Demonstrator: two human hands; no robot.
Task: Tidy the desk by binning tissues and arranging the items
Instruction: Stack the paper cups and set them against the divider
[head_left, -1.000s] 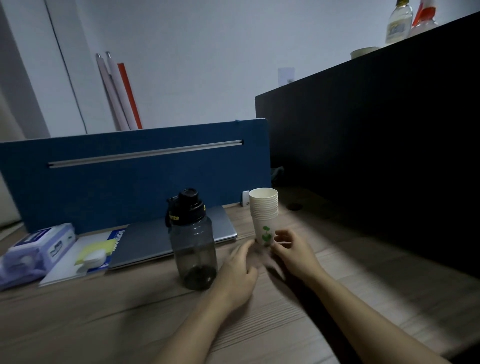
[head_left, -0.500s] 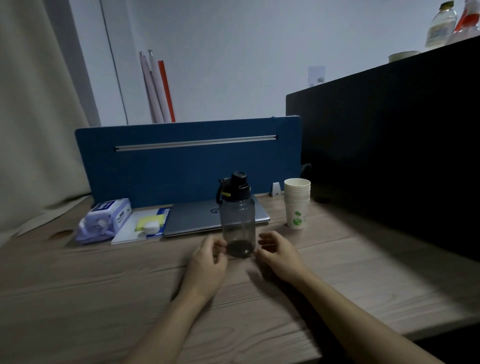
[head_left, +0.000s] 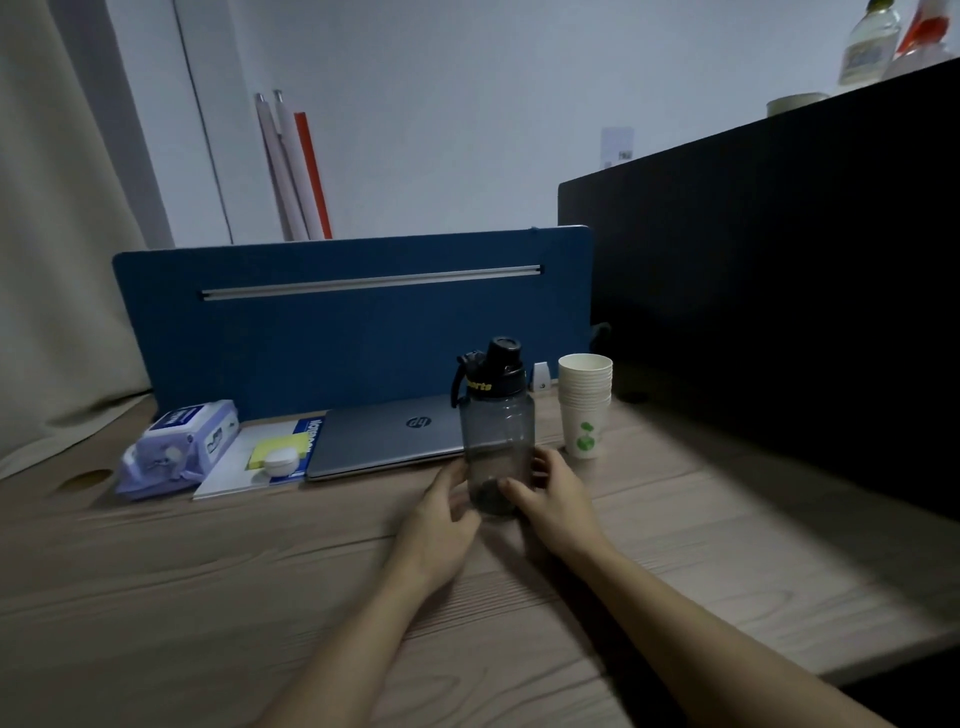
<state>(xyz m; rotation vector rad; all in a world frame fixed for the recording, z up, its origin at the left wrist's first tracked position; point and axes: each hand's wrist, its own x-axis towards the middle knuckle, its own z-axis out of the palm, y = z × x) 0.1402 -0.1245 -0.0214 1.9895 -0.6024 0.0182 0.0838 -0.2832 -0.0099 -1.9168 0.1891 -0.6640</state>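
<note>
A dark see-through water bottle (head_left: 496, 415) with a black lid stands upright on the wooden desk (head_left: 208, 597). My left hand (head_left: 441, 525) grips its base from the left and my right hand (head_left: 556, 499) grips it from the right. A stack of white paper cups (head_left: 584, 410) stands just right of the bottle. Behind the bottle lies a closed grey laptop (head_left: 384, 436). Further left lie a white notebook (head_left: 234, 467) bearing yellow sticky notes (head_left: 280, 449) and a small white case (head_left: 281, 461), and a purple pack of wet wipes (head_left: 176, 447). No loose tissues show.
A blue divider panel (head_left: 353, 322) closes off the back of the desk. A tall black partition (head_left: 779, 291) runs along the right, with bottles (head_left: 870, 44) on top. A beige curtain (head_left: 57, 234) hangs at the left. Rolled tubes (head_left: 296, 166) lean on the wall behind.
Both hands left the paper cups, moved left to the bottle and closed round its base. The view swung left and pulled back.
</note>
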